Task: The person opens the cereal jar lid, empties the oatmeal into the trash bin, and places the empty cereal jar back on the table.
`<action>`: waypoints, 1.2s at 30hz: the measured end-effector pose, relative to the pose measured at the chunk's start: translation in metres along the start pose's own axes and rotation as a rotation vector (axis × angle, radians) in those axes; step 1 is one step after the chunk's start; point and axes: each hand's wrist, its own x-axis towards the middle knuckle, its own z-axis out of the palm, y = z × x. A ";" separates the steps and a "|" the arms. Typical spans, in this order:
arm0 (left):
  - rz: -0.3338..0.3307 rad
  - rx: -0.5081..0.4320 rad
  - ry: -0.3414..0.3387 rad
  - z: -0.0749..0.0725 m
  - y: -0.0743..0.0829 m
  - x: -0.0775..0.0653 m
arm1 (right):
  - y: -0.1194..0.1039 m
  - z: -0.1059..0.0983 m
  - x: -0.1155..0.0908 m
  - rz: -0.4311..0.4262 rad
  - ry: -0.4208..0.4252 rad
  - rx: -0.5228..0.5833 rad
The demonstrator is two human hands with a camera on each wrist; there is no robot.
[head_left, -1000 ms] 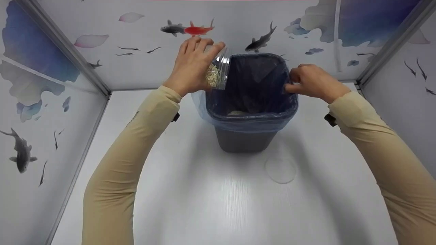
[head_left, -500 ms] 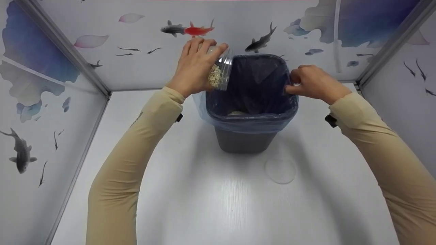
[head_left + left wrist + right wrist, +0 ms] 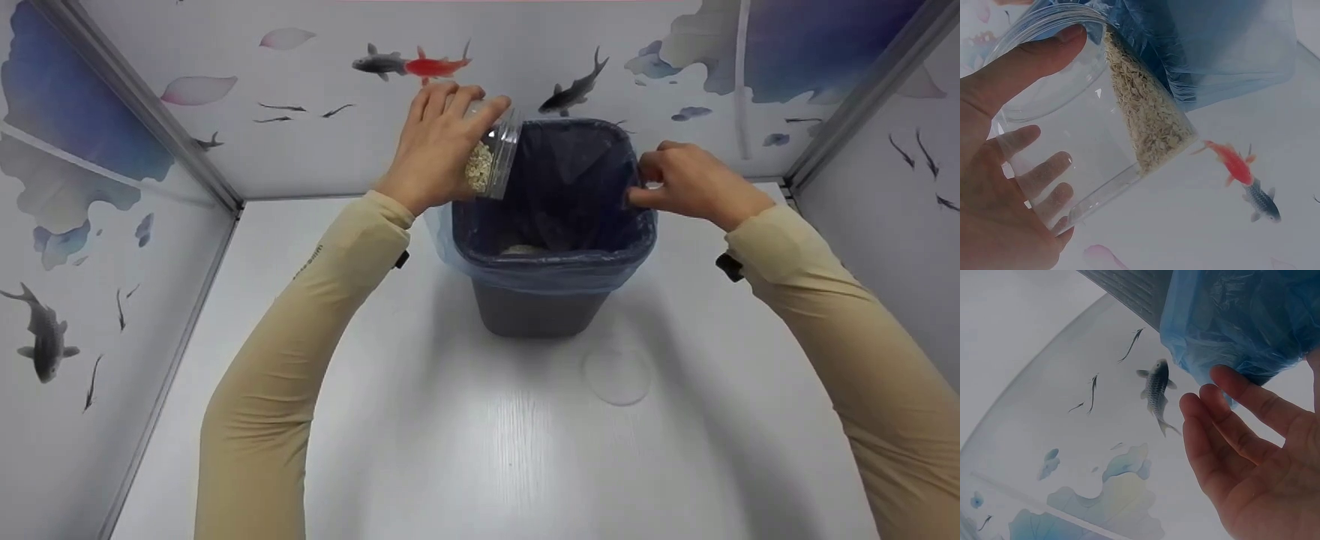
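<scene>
The step in hand looks like emptying the clear jar (image 3: 504,161) into the lined bin (image 3: 540,309). The jar sits at upper centre of the head view, tipped nearly on its side, its mouth at the bin's left edge. The two hands are apart: the left hand (image 3: 441,150) is wrapped round the jar, while the right hand (image 3: 686,181) appears to pinch the blue liner (image 3: 574,176) at the rim's right edge. In the left-wrist view the pale grain (image 3: 1148,112) slopes along the lower wall from base to mouth; none is seen falling. The next move probably calls for a steeper tilt, mouth further over the opening, with the rim held steady to avoid spills.

The right thumb is mostly cut off in the right-wrist view, so how firmly it grips is unclear. A pale patch (image 3: 523,249) deep in the bin may be grain, but the near rim partly hides it. The clear round piece (image 3: 617,376) on the counter (image 3: 465,457), lower right of centre, barely shows; it may be a lid.
</scene>
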 end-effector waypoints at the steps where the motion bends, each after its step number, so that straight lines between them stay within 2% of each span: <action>1: 0.003 0.000 0.007 0.000 0.000 0.000 | 0.000 0.000 0.000 0.000 0.002 0.002; 6: 0.014 0.026 0.025 0.001 0.001 0.000 | 0.001 0.001 0.000 -0.004 0.004 0.006; 22: 0.014 0.062 0.008 0.003 0.007 0.001 | 0.000 0.001 0.000 -0.002 -0.003 -0.010; 31: -0.008 0.082 -0.085 -0.004 0.010 0.005 | -0.002 -0.001 0.001 0.014 -0.029 -0.012; 36: -0.024 0.078 -0.159 -0.009 0.009 0.007 | -0.002 -0.001 0.001 0.014 -0.027 -0.016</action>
